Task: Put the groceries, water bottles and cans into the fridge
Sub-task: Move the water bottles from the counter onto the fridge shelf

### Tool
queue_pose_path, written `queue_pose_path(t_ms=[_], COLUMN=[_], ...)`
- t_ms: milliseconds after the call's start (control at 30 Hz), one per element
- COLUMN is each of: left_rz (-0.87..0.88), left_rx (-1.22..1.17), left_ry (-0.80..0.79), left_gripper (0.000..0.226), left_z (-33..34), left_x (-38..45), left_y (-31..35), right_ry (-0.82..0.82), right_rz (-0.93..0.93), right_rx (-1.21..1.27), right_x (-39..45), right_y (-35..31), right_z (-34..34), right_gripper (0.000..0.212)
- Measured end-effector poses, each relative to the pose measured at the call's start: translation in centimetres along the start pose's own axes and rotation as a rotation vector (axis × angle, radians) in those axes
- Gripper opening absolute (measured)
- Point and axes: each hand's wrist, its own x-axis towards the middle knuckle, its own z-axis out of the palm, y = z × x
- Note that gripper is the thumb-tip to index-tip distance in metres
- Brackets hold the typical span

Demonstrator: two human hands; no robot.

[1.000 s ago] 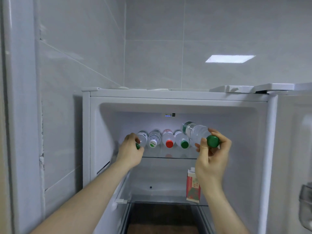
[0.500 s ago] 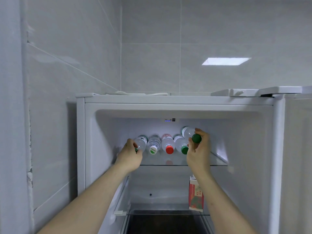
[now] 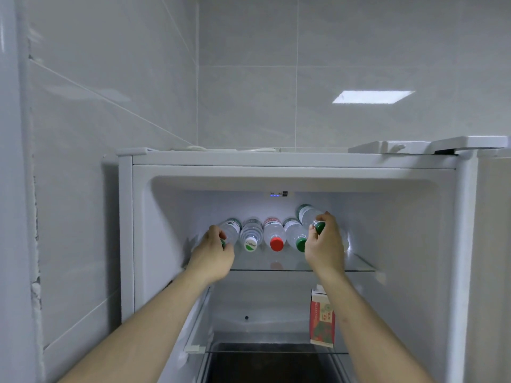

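The white fridge [image 3: 287,161] stands open. Several clear water bottles lie side by side on its top glass shelf [image 3: 359,265], caps toward me. My left hand [image 3: 213,258] grips the cap end of the leftmost bottle [image 3: 231,230]. My right hand [image 3: 326,244] holds a green-capped bottle [image 3: 307,214] by its neck, raised a little above the right end of the row. Between them lie a green-and-white-capped bottle [image 3: 251,236], a red-capped bottle [image 3: 274,234] and a green-capped bottle [image 3: 294,234].
A red and white carton [image 3: 322,319] stands on the lower shelf at the right. The open fridge door [image 3: 492,258] fills the right edge. Grey tiled walls close in on the left and behind. A white cable lies on the fridge top.
My right hand has carried the green-capped bottle deeper into the fridge, from in front of the shelf to the right end of the row. My left hand stayed on the leftmost bottle.
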Motion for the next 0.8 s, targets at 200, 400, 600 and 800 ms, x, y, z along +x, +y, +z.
queue_pose_path(t_ms=[200, 400, 600, 800], left_rz=[0.0, 0.018, 0.028, -0.032], left_rx=[0.065, 0.076, 0.069, 0.083], left_ry=[0.095, 0.102, 0.082, 0.045], left_gripper=[0.01, 0.014, 0.014, 0.019], left_z=[0.3, 0.5, 0.6, 0.0], left_x=[-0.1, 0.1, 0.1, 1.0], left_y=[0.1, -0.2, -0.1, 0.2], right_ry=[-0.008, -0.092, -0.246, -0.286], right_rz=[0.061, 0.102, 0.158, 0.095], right_rx=[-0.039, -0.061, -0.079, -0.136], right_x=[0.1, 0.5, 1.3, 0.7], right_y=[0.5, 0.6, 0.1, 0.3], right_z=[-0.3, -0.4, -0.7, -0.9], right_gripper=[0.027, 0.038, 0.053, 0.044])
